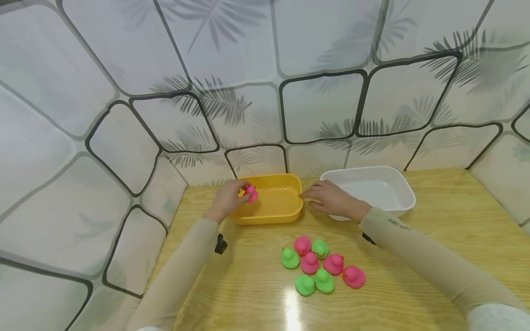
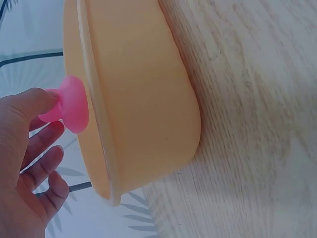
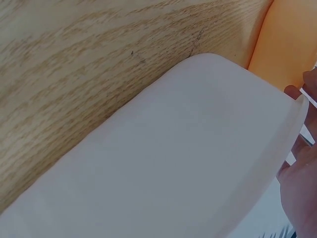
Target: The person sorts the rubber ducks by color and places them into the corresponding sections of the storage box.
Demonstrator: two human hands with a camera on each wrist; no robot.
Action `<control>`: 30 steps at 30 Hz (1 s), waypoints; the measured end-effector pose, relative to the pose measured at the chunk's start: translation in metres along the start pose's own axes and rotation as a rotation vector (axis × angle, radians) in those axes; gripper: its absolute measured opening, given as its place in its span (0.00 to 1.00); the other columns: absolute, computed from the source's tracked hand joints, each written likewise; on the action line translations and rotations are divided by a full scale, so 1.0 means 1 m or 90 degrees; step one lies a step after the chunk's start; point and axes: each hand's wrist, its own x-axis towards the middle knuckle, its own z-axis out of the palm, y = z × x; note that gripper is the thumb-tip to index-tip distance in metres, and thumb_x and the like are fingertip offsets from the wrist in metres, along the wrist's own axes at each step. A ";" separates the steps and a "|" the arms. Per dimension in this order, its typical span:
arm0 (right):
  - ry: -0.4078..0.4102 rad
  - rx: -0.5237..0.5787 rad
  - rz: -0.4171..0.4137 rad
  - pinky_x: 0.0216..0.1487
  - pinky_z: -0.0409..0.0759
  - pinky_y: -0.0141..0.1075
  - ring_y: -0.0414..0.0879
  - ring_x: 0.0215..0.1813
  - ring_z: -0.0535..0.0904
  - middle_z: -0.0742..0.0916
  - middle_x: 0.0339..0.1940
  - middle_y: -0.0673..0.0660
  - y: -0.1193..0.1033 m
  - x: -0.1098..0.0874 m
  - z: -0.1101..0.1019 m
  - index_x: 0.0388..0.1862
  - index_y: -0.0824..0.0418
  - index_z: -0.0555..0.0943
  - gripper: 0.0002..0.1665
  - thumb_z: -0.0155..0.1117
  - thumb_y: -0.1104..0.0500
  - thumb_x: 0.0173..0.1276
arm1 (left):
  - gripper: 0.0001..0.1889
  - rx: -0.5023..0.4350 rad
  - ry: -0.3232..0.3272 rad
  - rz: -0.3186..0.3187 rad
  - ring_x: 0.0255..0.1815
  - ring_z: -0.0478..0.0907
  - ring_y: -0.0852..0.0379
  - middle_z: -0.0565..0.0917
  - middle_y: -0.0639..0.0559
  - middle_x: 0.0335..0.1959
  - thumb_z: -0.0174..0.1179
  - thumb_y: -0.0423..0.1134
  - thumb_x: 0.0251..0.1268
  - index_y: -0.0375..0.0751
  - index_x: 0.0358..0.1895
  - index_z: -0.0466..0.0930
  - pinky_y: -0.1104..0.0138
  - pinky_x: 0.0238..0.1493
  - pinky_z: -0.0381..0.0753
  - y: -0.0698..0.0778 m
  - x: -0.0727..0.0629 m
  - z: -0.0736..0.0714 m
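My left hand (image 1: 225,198) pinches a pink rubber duck (image 1: 251,194) between thumb and fingers, over the left end of a yellow plastic tub (image 1: 269,219). In the left wrist view the duck (image 2: 74,105) hangs at the tub's rim, tilted on its side relative to that picture. My right hand (image 1: 331,197) is between the two tubs, its fingertips at the yellow tub's right rim; nothing is seen held in it. The right wrist view has the white tub (image 3: 173,148) in front, hiding part of the fingers.
The white tub (image 1: 372,184) stands right of the yellow one, near the patterned wall (image 1: 323,110). Several pink and green rubber ducks (image 1: 309,263) lie loosely grouped on the wooden table (image 1: 240,285), nearer to me than the tubs.
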 end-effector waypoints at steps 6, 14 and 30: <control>0.001 0.002 0.000 0.59 0.76 0.55 0.55 0.58 0.80 0.89 0.56 0.54 -0.001 0.000 0.001 0.63 0.58 0.85 0.20 0.68 0.61 0.73 | 0.16 0.008 -0.011 -0.022 0.49 0.81 0.43 0.88 0.43 0.50 0.68 0.41 0.72 0.37 0.57 0.85 0.49 0.52 0.81 0.002 0.002 -0.002; 0.010 0.004 -0.010 0.59 0.77 0.55 0.56 0.58 0.80 0.89 0.56 0.54 -0.002 -0.001 -0.001 0.63 0.58 0.85 0.20 0.69 0.61 0.73 | 0.17 0.023 -0.016 -0.034 0.50 0.81 0.42 0.88 0.44 0.50 0.68 0.42 0.72 0.37 0.57 0.85 0.49 0.54 0.81 0.001 0.005 0.000; 0.003 -0.007 -0.008 0.58 0.77 0.56 0.56 0.58 0.80 0.89 0.56 0.55 -0.002 -0.002 0.000 0.63 0.59 0.85 0.20 0.68 0.61 0.73 | 0.17 0.013 -0.004 -0.019 0.50 0.81 0.44 0.87 0.44 0.47 0.67 0.41 0.72 0.37 0.58 0.84 0.49 0.52 0.81 0.001 0.001 0.003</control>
